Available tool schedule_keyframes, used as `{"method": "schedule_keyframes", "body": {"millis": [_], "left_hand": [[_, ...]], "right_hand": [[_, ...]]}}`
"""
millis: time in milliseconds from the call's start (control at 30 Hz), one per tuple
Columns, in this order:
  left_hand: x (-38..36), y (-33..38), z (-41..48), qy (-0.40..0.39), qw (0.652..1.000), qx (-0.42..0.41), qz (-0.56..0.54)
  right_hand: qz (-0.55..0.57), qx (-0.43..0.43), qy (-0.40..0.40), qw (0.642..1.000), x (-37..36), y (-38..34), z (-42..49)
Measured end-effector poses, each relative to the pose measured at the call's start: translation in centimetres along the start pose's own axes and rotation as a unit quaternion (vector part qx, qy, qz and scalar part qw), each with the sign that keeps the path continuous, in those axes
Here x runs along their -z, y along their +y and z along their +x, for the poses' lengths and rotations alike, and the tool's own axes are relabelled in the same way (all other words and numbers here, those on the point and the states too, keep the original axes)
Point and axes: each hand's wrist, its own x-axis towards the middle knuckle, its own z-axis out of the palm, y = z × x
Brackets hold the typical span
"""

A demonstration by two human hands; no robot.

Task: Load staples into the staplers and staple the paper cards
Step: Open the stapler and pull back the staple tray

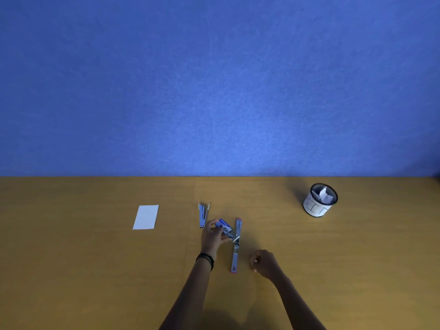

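Loading step: my left hand (214,235) grips the staple box (223,225) just left of the flat-open red stapler (236,248) on the surface (95,270), my right hand (265,263) curls to its right, pinching staples or not I cannot tell; next, a strip must seat squarely in it.

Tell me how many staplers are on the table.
2. A blue-grey metal stapler, opened in a V, lies beyond the left hand; a long red-edged stapler, opened flat, lies between it and the right hand.
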Motion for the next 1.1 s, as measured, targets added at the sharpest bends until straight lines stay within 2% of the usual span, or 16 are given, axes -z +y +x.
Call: {"method": "schedule_keyframes", "body": {"millis": [133, 267, 433, 600, 800, 900, 1000, 1100], "left_hand": [[-0.1, 0.1, -0.1, 0.002, 1.0, 0.0, -0.01], [-0.2, 0.1, 0.0, 0.004, 1.0, -0.001, -0.022], [-0.6, 0.1, 0.1, 0.022, 0.998, 0.001, -0.051], [-0.9, -0.1, 0.1, 0.032, 0.999, -0.004, -0.044], [-1.2, 0.2, -0.4, 0.023, 0.999, -0.003, -0.047], [-1.5, 0.4, -0.8, 0.011, 0.999, -0.017, -0.036], [-1.7, 0.6, -1.0, 0.002, 0.999, -0.02, -0.032], [-1.9, 0.7, -0.9, -0.007, 0.999, -0.024, -0.022]], "right_hand": [[0.017, -0.016, 0.03, 0.999, 0.2, 0.0, 0.1], [-0.014, 0.009, 0.062, 0.998, 0.7, -0.6, -0.1], [0.092, 0.113, 0.118, 0.982, 1.4, -2.8, -0.6], [0.202, 0.149, 0.15, 0.956, 1.4, -4.6, -1.4], [0.187, 0.166, 0.193, 0.949, 0.4, -5.4, -1.8], [0.134, 0.204, 0.22, 0.945, 0.3, -5.7, -1.6], [0.076, 0.237, 0.224, 0.942, 0.6, -5.9, -1.4], [0.069, 0.241, 0.211, 0.945, 1.0, -6.1, -1.3]]}}
